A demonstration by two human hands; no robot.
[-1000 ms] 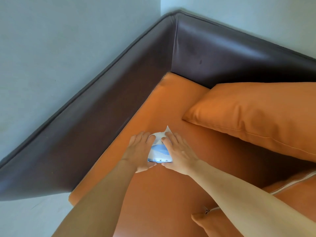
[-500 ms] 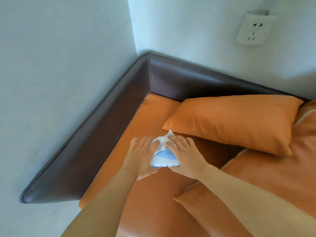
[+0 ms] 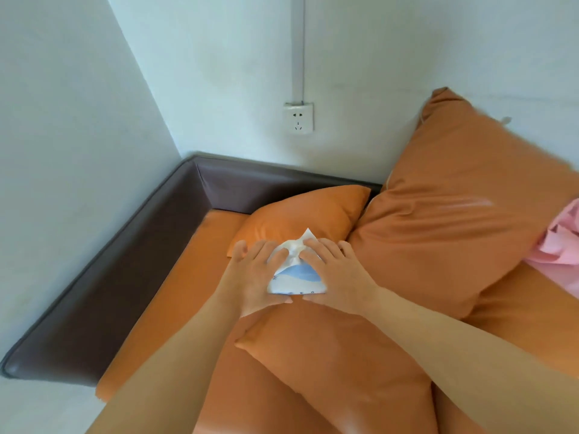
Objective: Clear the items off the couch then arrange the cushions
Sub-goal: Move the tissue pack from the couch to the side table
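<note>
Centre frame: tissue pack point(image 3: 296, 274), white and blue, clasped between left hand point(image 3: 255, 277) and right hand point(image 3: 338, 277), fingers wrapped around it, above orange cushions point(image 3: 344, 355).

Light: bright, soft, even daylight; its source is not visible.
Shadows: faint, soft-edged beneath the forearms and between the cushions.
Glare: pale sheen on the large cushion point(image 3: 463, 208) and the dark couch back point(image 3: 250, 180).
Blur: motion smear toward the right edge, softening the pink cloth point(image 3: 560, 242).
Distortion: wide-angle bending; the wall corner point(image 3: 147, 83) leans.
</note>
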